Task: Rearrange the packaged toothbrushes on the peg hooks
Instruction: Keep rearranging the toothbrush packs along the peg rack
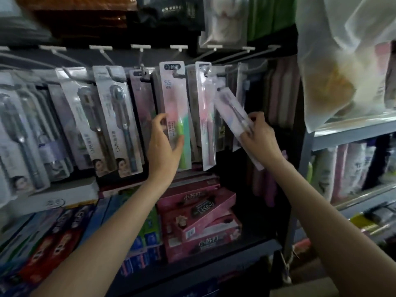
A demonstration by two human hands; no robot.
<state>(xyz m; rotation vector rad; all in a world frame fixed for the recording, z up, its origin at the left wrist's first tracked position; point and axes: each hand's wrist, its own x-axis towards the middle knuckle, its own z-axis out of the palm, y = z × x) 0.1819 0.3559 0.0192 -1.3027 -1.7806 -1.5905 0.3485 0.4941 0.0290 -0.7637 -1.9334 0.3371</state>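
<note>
Shop shelving fills the view: a dark back panel with a row of metal peg hooks [143,70], stacked pink toothpaste boxes [199,213] on the shelf below at six o'clock, and a cloudy plastic bag [334,67] hanging at two o'clock.

At centre, the right hand [260,139] pinches a loose packaged toothbrush [232,113] by its lower half, thumb and fingertips clamped on the pack; it tilts up toward eleven o'clock, its top just below a bare hook at roughly one o'clock from centre. The left hand [166,142] is spread, fingers curled loosely against the pink-and-green pack [176,112] hanging at twelve o'clock, touching its edge rather than clamping it.

These packs look light: thin card backing under a glossy clear blister, stiff along the length but likely to bend or crease if squeezed flat. Glossy film may be slippery, so the edges or the lower card give the surest hold, leaving the punched hang-hole at the top free for the hook. Larger grey blister packs [120,123] hang at nine o'clock.
</note>
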